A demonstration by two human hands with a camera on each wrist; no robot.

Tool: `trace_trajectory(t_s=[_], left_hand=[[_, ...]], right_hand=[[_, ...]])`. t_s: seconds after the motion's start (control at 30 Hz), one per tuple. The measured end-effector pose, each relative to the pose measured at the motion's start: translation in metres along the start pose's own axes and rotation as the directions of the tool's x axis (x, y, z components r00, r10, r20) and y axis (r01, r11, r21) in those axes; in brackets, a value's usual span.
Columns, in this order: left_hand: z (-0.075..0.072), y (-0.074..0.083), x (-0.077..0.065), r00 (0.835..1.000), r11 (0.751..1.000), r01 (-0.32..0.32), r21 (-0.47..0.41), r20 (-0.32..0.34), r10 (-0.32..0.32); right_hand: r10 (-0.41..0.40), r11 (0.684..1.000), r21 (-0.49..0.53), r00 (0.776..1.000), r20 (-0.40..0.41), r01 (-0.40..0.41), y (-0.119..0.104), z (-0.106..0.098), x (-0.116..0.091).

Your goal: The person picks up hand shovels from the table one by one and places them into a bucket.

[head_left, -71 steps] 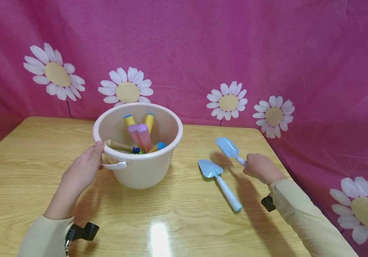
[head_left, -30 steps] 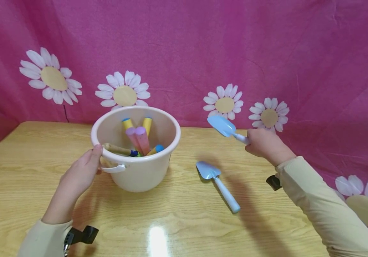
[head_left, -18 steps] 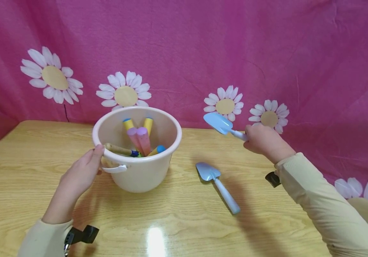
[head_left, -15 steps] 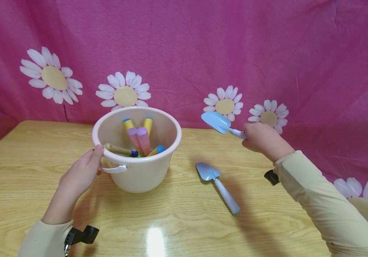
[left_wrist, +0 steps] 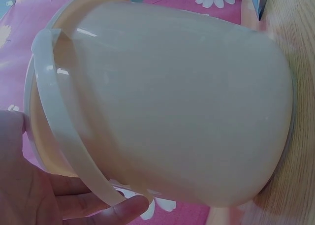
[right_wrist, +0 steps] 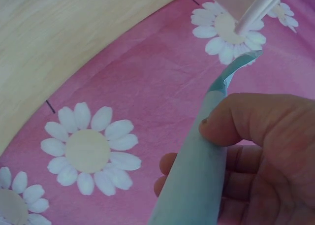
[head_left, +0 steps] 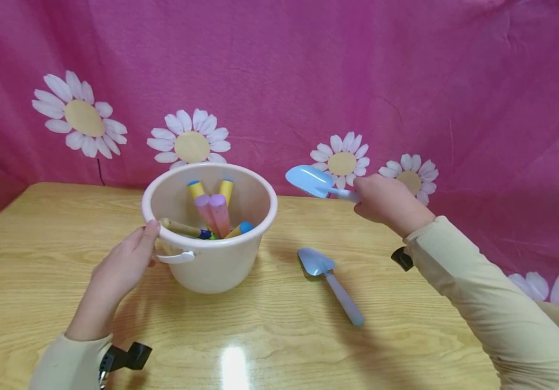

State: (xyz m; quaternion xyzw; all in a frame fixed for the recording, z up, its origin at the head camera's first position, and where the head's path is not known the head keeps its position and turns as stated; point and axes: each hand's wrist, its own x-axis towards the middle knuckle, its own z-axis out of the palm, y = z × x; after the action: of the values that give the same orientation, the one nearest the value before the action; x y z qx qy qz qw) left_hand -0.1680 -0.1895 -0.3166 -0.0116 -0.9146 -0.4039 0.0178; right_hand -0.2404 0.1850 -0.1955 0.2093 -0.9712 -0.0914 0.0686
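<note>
My left hand (head_left: 125, 260) grips the left rim of a cream plastic bucket (head_left: 216, 265), thumb on top and fingers below. In the left wrist view, fingers lie near the bucket's white handle (left_wrist: 66, 121). My right hand (head_left: 390, 201) holds a light blue hand trowel (head_left: 311, 181) by its handle, raised above the table and right of the bucket. The right wrist view shows thumb and fingers wrapped around the trowel handle (right_wrist: 194, 161). A second light blue trowel (head_left: 342, 297) lies on the table below the right hand.
Inside the bucket stand pink-purple sticks (head_left: 219, 212), yellow ones with blue ends (head_left: 226, 190) and a wooden-handled tool (head_left: 181, 227). They lean at angles. The wooden table (head_left: 187, 336) ends at a pink curtain (head_left: 270, 81) printed with white daisies.
My right hand has lifted the held trowel and carried it leftward, closer to the bucket. The left hand keeps its grip on the rim, and the other trowel stays put.
</note>
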Motion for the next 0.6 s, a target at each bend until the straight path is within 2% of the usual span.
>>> trace_trajectory(t_s=[0.37,0.6], left_hand=[[0.0,0.002,-0.001,1.0,1.0,0.013,-0.005,0.006,-0.013],[0.0,0.002,-0.001,1.0,1.0,0.018,-0.006,0.007,-0.018]], right_hand=[[-0.082,0.994,-0.07,0.996,-0.044,0.079,-0.024,-0.007,0.008],[-0.12,0.983,-0.146,0.992,-0.036,0.113,-0.051,-0.015,0.023]])
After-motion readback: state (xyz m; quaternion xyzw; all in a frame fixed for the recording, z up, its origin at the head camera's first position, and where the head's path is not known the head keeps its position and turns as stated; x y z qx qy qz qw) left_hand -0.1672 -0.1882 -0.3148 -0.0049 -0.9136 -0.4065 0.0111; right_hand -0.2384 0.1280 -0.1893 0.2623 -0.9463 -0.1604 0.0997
